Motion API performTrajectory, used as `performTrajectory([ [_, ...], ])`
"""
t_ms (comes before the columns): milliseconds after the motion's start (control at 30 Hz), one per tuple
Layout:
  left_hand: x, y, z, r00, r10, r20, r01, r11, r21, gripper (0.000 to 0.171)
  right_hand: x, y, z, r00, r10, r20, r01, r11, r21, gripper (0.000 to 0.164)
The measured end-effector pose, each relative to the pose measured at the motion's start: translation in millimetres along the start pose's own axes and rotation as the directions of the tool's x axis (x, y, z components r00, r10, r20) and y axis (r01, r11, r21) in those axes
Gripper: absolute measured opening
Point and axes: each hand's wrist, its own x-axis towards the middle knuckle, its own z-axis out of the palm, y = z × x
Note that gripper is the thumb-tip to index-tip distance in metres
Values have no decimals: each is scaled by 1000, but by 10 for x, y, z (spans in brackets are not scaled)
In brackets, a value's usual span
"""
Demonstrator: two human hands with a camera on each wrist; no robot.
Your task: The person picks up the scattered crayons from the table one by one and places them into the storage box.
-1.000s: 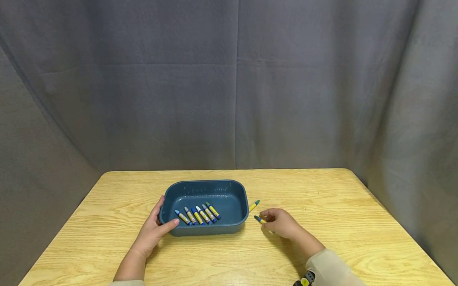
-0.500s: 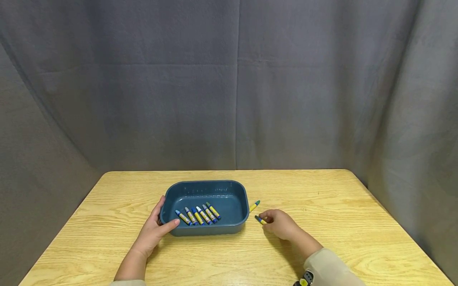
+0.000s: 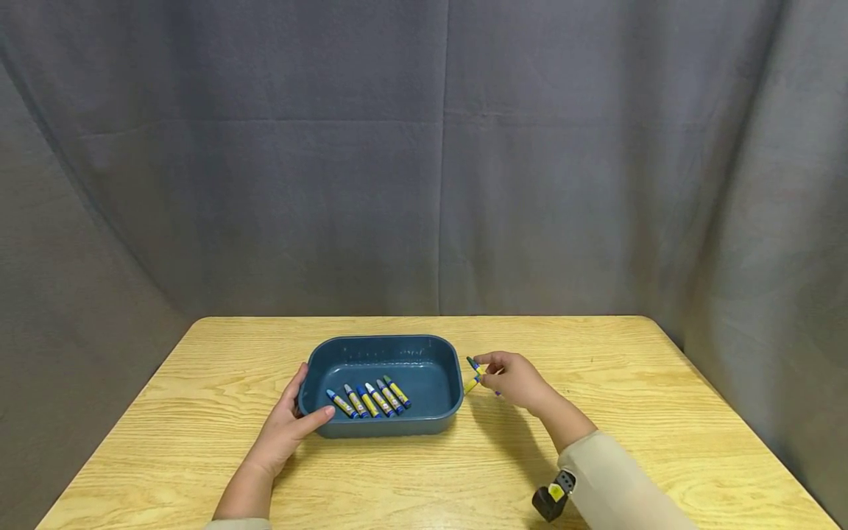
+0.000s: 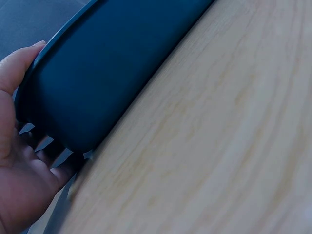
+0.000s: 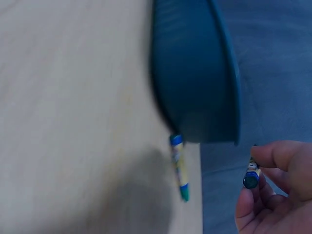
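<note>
A dark blue rectangular tub (image 3: pixel 424 425) stands on the table with several crayons (image 3: pixel 375 400) lying side by side in its left half. My left hand (image 3: pixel 281 430) grips the tub's left end, thumb over the front rim and fingers round the outside, as the left wrist view also shows. Right of the tub, my right hand (image 3: pixel 518 379) pinches a dark green crayon (image 5: pixel 251 174) between thumb and fingertips, raised above the table. Below it, a green-tipped crayon (image 5: pixel 179 168) with a yellow wrapper lies on the table close beside the tub's right end.
The light wood table (image 3: pixel 371 486) has rounded far corners. Behind it and at both sides hang grey curtains (image 3: pixel 424 184). A black device with a yellow mark (image 3: pixel 553 495) sits at the right sleeve's cuff.
My right hand has picked the dark green crayon up off the table and moved it up and away from me, over the other loose crayon. The left hand and tub stay put.
</note>
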Motion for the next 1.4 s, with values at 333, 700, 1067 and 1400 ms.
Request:
performTrajectory([
  [333, 6, -4, 4, 1000, 1, -7, -1, 1000, 4, 97, 258, -317, 160, 1000, 7, -7, -6, 998, 63, 35],
  [700, 10, -22, 2, 1000, 3, -11, -3, 1000, 6, 97, 521, -542, 476, 998, 55, 24, -58, 989, 138, 35],
  [1067, 2, -12, 8, 1000, -7, -22, 7, 1000, 14, 96, 623, -605, 800, 996, 33, 84, -41, 995, 90, 35],
  [1400, -4, -14, 20, 1000, -9, -18, 9, 1000, 9, 97, 651, -542, 1018, 987, 116, 114, -108, 991, -73, 31],
])
